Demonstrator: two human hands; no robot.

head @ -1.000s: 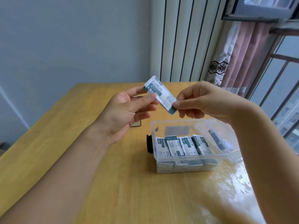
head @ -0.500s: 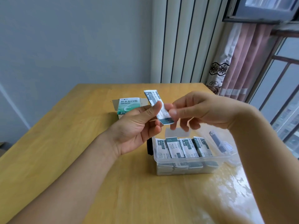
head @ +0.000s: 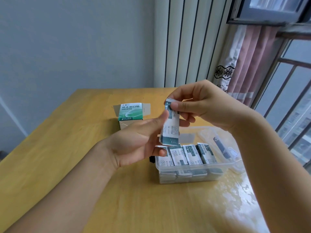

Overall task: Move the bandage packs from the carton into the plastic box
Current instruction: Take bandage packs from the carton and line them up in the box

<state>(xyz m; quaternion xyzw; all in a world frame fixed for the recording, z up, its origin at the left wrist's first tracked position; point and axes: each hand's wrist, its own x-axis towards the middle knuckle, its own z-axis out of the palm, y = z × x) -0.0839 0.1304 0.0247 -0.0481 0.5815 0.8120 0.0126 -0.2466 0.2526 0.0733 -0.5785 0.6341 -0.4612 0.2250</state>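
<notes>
While both our hands meet above the plastic box (head: pixel 193 172), a bandage pack (head: pixel 170 126) hangs upright between them.
Our right hand (head: pixel 203 105) pinches the pack's top end with thumb and forefinger; our left hand (head: pixel 134 143) lies palm-up, fingers relaxed, thumb tip touching the pack's left edge. Below, the clear box holds packs in stacked rows — four show on top. Behind, the green carton (head: pixel 130 113) stands on the wooden table (head: pixel 67 148), flaps open.

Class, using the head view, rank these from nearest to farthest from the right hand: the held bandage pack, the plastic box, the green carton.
1. Held bandage pack: pinched by the right hand.
2. Plastic box: just below.
3. Green carton: far left.
</notes>
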